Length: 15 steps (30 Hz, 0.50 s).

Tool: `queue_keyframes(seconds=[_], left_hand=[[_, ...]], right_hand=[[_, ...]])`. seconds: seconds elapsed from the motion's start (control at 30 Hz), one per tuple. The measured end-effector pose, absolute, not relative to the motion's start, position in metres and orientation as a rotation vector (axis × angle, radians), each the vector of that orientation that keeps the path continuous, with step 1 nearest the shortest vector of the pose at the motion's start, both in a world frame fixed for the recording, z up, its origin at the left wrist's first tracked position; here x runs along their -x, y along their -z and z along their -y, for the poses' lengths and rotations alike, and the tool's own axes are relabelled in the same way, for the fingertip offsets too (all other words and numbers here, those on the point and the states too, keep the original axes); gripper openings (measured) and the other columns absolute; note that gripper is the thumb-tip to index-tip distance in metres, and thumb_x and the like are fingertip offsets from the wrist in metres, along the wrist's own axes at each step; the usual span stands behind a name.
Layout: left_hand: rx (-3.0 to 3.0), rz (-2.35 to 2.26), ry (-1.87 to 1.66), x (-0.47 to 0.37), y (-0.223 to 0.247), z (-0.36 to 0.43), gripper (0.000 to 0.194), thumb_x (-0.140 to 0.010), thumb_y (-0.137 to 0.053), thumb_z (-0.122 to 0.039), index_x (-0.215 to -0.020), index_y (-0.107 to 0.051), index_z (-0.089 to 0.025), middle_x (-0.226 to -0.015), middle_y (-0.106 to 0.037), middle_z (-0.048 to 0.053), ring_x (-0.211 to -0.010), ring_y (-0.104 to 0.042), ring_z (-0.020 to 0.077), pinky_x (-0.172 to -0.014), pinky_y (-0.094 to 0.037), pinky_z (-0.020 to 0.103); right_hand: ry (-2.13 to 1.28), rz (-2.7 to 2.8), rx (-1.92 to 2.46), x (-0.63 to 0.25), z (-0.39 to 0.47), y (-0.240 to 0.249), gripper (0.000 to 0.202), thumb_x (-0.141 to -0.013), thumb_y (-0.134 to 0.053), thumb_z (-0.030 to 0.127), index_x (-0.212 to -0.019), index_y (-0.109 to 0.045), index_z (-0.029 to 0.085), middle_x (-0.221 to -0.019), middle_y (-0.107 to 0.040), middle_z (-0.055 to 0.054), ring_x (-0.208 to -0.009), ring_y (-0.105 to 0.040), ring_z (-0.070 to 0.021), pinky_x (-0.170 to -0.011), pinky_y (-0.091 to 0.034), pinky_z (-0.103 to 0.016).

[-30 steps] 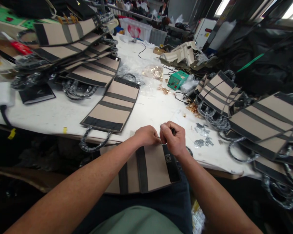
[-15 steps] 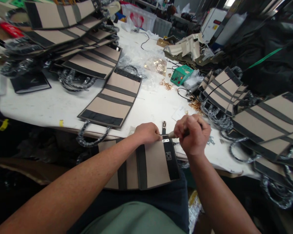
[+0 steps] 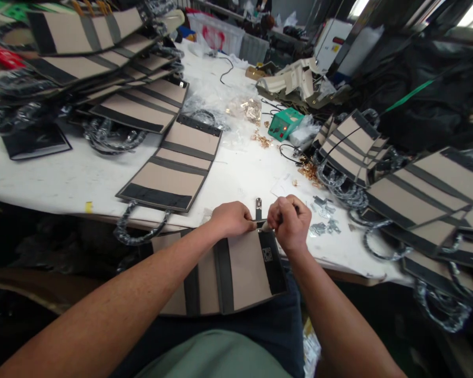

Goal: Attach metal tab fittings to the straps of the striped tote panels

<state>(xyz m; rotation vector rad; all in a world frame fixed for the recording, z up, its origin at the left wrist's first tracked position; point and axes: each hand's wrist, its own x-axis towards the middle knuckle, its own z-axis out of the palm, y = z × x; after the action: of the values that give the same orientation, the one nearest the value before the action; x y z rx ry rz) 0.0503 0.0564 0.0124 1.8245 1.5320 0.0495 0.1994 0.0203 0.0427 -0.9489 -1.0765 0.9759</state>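
A beige bag panel (image 3: 247,275) with dark bands lies across my lap, against the table edge. My left hand (image 3: 233,218) is closed on its upper edge, fingertips pinched beside the black end strip. In my right hand (image 3: 290,223), a fist wraps round a handheld tool (image 3: 265,227) with a pale tapered tip. That tip points down at the black strip, close to my left fingertips; whether it touches is hard to see. Beyond the panel's edge sticks up a short black tab (image 3: 259,207) with a metal fitting. A square metal plate (image 3: 267,254) sits lower on the strip.
Left on the white table (image 3: 240,176) are another panel (image 3: 171,168) and a stack of panels (image 3: 90,58). A green control box (image 3: 286,124) with a red light, gold fittings (image 3: 308,170) and silvery scraps (image 3: 325,215) lie ahead. More panels (image 3: 425,184) overlap at right.
My right hand has moved left and inward, bringing the tool's tip over the strip where a small bright plate showed before. My left hand keeps its pinch. The whole view has shifted slightly.
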Motion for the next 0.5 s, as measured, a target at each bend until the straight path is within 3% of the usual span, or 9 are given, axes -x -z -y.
queue_keyframes(seconds=[0.5], left_hand=[[-1.855, -1.510, -0.068, -0.050, -0.014, -0.055, 0.023, -0.073, -0.068, -0.049, -0.073, -0.078, -0.028, -0.075, -0.075, 0.000, -0.073, -0.066, 0.0189, -0.061, -0.038, 0.028]], right_hand=[[-0.965, 1.171, 0.920, -0.191, -0.009, -0.038, 0.044, -0.091, -0.067, 0.045, -0.059, -0.045, 0.025, -0.048, -0.045, 0.006, -0.043, -0.041, -0.0113, -0.043, -0.034, -0.027]])
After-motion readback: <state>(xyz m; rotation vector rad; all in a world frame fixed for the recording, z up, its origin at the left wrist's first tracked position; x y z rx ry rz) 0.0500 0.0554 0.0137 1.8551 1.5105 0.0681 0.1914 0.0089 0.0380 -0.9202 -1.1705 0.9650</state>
